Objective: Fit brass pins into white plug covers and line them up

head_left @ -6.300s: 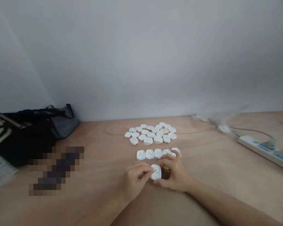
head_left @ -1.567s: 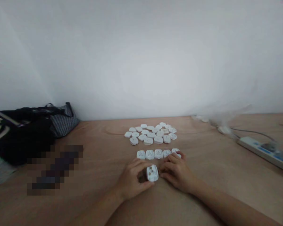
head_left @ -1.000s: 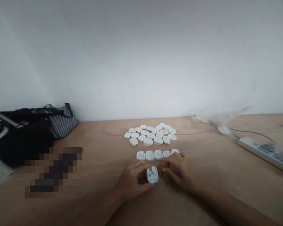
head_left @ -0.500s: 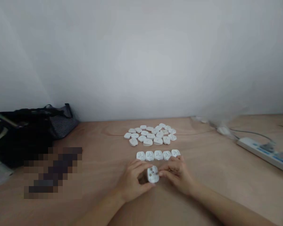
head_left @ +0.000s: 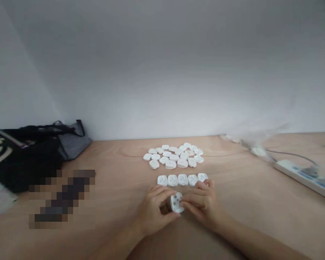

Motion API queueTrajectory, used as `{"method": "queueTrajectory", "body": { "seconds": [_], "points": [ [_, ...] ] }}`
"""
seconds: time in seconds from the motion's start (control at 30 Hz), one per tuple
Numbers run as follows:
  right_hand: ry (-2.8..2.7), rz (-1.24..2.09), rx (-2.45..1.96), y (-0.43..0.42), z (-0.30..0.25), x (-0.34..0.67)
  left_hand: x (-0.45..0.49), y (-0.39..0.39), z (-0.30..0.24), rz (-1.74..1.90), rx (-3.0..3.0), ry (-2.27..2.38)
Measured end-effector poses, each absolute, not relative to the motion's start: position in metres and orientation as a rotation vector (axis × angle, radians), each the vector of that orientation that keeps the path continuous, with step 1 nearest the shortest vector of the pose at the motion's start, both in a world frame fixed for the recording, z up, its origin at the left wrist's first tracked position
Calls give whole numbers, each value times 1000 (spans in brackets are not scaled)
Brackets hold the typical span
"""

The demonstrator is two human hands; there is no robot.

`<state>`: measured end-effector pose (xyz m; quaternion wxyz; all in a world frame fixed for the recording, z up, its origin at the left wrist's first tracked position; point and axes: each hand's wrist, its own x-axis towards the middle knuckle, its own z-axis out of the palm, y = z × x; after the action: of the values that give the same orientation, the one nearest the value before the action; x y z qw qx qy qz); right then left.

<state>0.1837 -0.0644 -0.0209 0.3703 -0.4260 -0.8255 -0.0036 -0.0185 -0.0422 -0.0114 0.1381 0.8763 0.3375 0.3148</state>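
Both hands meet low on the wooden table (head_left: 249, 195) around one small white plug-shaped part (head_left: 176, 202). My left hand (head_left: 154, 211) curls round its left side, with a small dark piece showing under the thumb. My right hand (head_left: 202, 205) pinches the part's right edge with closed fingers. Just beyond the fingers lies a straight row of several white parts (head_left: 182, 179). Farther back sits a loose cluster of several more white parts (head_left: 173, 157).
A black bag with a striped pouch (head_left: 35, 153) lies at the left against the wall. A blurred-out patch (head_left: 61, 196) sits in front of it. A white power strip (head_left: 304, 175) with a cable and a clear plastic bag (head_left: 256, 139) lie at the right.
The white part has turned in my fingers. My right hand has closed in from beside the row and now pinches the part together with the left hand.
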Motion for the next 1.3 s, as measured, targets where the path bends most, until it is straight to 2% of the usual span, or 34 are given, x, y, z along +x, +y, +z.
{"method": "queueTrajectory", "body": {
  "seconds": [0.1,0.2,0.47,0.6,0.8,0.97,1.1,1.3],
  "points": [
    [-2149,-201,-999,-66,-20,183,-17,-44,-11,914,2525,984],
    [-2179,-236,-981,-67,-18,186,-16,-45,-11,946,2494,989],
    [-2276,238,-1110,-57,-13,199,-19,-42,-13,982,2388,939],
    [-2258,330,-1072,-58,-15,195,-17,-43,-13,963,2411,968],
    [-2205,314,-1083,-62,-16,191,-24,-33,-4,939,2464,1002],
    [-2125,258,-1247,-46,-16,195,-60,1,-5,921,2289,1260],
    [-2247,123,-1357,-21,-12,187,-82,23,-14,805,2179,1253],
    [-2420,116,-1302,12,-5,157,-88,31,-20,767,2183,1198]
  ]
}}
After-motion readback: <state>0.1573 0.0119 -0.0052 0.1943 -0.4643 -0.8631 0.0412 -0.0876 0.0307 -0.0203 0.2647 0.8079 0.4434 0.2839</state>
